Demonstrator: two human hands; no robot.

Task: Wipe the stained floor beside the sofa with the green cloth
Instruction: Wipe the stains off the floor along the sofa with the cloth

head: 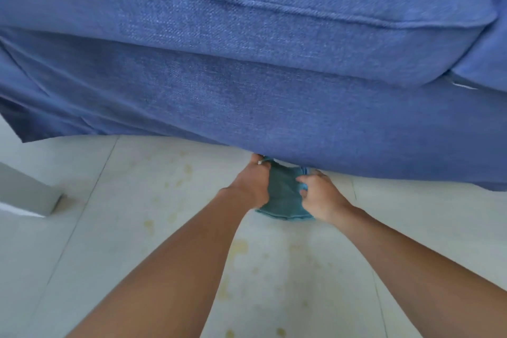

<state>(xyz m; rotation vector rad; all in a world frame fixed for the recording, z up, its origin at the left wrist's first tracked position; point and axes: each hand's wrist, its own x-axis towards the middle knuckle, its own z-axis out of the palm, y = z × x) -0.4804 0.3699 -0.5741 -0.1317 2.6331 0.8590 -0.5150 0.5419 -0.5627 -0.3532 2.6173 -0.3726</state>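
The green cloth [282, 195] lies bunched on the pale tiled floor [137, 228], right against the bottom edge of the blue sofa [247, 77]. My left hand [251, 184] grips the cloth's left side and my right hand [319, 195] grips its right side, fingers curled into the fabric. The cloth's far end is partly tucked under the sofa edge. Yellowish stains [238, 250] spot the tiles between my forearms and to the left of the cloth.
A grey furniture leg or panel [27, 192] stands on the floor at the left. The sofa fills the whole upper half of the view. Tile joints run diagonally across the floor.
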